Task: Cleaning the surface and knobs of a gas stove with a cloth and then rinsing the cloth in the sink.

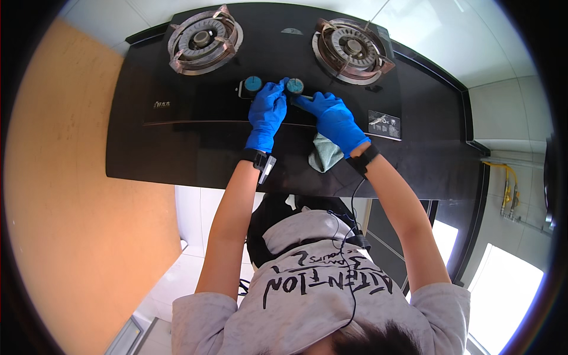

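Observation:
On the black glass gas hob (199,102), a left control knob (253,83) and a right control knob (294,86) stand with blue-green tops. My left hand (267,114), in a blue disposable glove, has its fingertips at the left side of the right knob; whether they grip it is hidden. From the other side my gloved right hand (333,116) reaches to the knob's near right edge. A thin pale object (307,96), mostly hidden, shows between its fingers. A folded grey-green cloth (326,153) lies on the counter below my right hand.
Behind the knobs sit a left burner (202,39) and a right burner (353,47) with metal pan supports. A label (384,125) with writing is at the right. A cable (353,195) hangs from my right wristband. The black counter (177,153) ends at its front edge.

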`<state>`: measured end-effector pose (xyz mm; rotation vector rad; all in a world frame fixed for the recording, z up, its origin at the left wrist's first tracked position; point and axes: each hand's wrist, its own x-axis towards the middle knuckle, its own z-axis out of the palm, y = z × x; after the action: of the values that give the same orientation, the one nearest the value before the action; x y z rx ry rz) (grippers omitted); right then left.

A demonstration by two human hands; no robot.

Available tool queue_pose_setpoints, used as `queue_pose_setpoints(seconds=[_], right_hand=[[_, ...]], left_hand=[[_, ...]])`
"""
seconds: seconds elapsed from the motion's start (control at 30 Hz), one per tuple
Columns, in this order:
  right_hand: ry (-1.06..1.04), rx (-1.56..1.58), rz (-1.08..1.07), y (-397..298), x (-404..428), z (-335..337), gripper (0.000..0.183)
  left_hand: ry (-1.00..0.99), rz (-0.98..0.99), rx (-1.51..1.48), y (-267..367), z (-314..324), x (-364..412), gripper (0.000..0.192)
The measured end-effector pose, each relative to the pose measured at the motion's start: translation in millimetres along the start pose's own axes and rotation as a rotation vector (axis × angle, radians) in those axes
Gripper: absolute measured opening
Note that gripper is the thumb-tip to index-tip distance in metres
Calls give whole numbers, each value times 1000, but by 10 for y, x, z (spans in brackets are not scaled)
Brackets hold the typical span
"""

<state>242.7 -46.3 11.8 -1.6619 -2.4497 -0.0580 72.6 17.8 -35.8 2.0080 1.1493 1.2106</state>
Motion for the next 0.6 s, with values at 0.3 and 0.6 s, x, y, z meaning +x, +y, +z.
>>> queue_pose_setpoints(seconds=[0.3,0.6], right_hand=[[-48,51,38,-110,-246,-85,66],[126,-42,102,-462,20,279,54]], left_hand=[[-7,23,-14,-83,-54,-37,31],[182,184,107,317,-528,-268,52]])
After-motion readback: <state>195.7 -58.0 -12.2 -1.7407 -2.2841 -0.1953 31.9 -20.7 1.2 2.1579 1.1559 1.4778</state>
